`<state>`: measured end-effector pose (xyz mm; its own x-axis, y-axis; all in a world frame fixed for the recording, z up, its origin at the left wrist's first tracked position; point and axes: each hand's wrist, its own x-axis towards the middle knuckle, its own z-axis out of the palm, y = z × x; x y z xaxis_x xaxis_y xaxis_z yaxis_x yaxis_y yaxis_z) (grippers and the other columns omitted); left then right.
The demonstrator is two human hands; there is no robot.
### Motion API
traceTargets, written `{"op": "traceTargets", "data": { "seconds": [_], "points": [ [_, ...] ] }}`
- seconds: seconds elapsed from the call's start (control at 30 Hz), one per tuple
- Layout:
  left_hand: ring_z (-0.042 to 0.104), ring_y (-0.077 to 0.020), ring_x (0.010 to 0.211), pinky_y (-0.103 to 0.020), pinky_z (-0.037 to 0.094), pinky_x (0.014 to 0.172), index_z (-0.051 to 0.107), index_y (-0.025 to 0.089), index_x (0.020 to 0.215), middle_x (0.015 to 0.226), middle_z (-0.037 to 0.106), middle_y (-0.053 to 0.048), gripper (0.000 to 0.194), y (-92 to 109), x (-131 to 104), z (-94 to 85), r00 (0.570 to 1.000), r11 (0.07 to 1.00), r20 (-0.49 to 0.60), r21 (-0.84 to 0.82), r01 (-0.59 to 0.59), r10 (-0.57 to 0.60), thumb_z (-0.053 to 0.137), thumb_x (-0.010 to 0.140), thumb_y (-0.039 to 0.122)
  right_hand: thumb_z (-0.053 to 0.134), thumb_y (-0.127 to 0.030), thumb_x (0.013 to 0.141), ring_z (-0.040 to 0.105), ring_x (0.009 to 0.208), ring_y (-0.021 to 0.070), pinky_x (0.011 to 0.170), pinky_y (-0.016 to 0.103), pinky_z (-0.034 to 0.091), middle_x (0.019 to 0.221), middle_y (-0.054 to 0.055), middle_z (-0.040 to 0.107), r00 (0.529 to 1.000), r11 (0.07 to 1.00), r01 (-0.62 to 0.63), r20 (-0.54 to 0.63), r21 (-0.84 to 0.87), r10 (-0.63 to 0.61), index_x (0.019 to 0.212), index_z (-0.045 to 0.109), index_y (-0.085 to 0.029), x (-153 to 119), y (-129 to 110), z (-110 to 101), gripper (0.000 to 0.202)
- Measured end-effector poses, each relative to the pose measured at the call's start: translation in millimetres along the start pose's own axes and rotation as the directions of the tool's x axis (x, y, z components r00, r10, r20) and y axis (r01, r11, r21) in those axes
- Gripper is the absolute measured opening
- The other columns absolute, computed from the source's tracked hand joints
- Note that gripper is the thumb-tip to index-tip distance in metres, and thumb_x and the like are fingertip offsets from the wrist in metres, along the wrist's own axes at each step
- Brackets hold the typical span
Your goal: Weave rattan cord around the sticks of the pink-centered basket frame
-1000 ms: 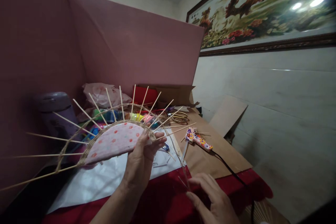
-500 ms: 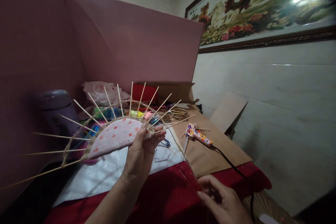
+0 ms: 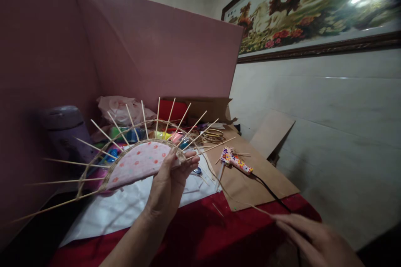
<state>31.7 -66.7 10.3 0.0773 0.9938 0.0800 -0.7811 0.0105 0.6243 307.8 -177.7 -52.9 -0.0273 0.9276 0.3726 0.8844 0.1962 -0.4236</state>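
My left hand [image 3: 169, 183] grips the edge of a round basket base [image 3: 138, 162] covered in pink dotted cloth, held up tilted over the table. Several thin wooden spokes [image 3: 94, 125] fan out from its rim, with a cane strand woven around them. My right hand [image 3: 310, 238] is low at the right, fingers pinched on the end of a long thin cane strand [image 3: 238, 202] that runs back to the base. A spotted glue gun [image 3: 235, 160] with a black cord lies on brown paper [image 3: 250, 179] beyond the strand.
Pink partition boards [image 3: 140, 50] close off the back and left. A purple flask [image 3: 64, 129], a pink bag [image 3: 120, 108], a cardboard box [image 3: 203, 110], coloured items and cane coils [image 3: 214, 137] crowd the back. White paper [image 3: 125, 208] lies on the red tablecloth [image 3: 203, 233].
My right hand has moved right and away from the base, drawing the cane strand out longer. My left hand keeps the base nearly still.
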Motion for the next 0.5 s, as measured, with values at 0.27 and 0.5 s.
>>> {"op": "traceTargets", "data": {
  "seconds": [0.27, 0.5],
  "points": [
    [0.067, -0.0226, 0.075, -0.034, 0.051, 0.075, 0.06, 0.013, 0.082, 0.08, 0.071, -0.012, 0.014, -1.6, -0.8, -3.4, 0.998, 1.0, 0.053, 0.014, -0.021, 0.02, 0.057, 0.077, 0.026, 0.053, -0.039, 0.08, 0.067, 0.067, 0.0216, 0.054, 0.027, 0.049, 0.078, 0.002, 0.074, 0.996, 0.987, 0.074, -0.044, -0.139, -0.081, 0.087, 0.073, -0.029, 99.7, -42.0, -31.9, 0.023],
    [0.067, -0.0234, 0.074, -0.037, 0.05, 0.075, 0.059, 0.014, 0.083, 0.079, 0.071, -0.011, 0.013, -1.5, -2.5, -3.0, 0.997, 0.999, 0.069, 0.035, -0.038, 0.035, 0.058, 0.077, 0.026, 0.049, -0.043, 0.084, 0.062, 0.061, 0.0174, 0.055, 0.026, 0.045, 0.07, 0.004, 0.07, 0.99, 0.967, 0.089, -0.126, 0.237, -0.061, 0.08, 0.072, -0.019, 146.1, -57.3, 12.1, 0.033]
  ]
}}
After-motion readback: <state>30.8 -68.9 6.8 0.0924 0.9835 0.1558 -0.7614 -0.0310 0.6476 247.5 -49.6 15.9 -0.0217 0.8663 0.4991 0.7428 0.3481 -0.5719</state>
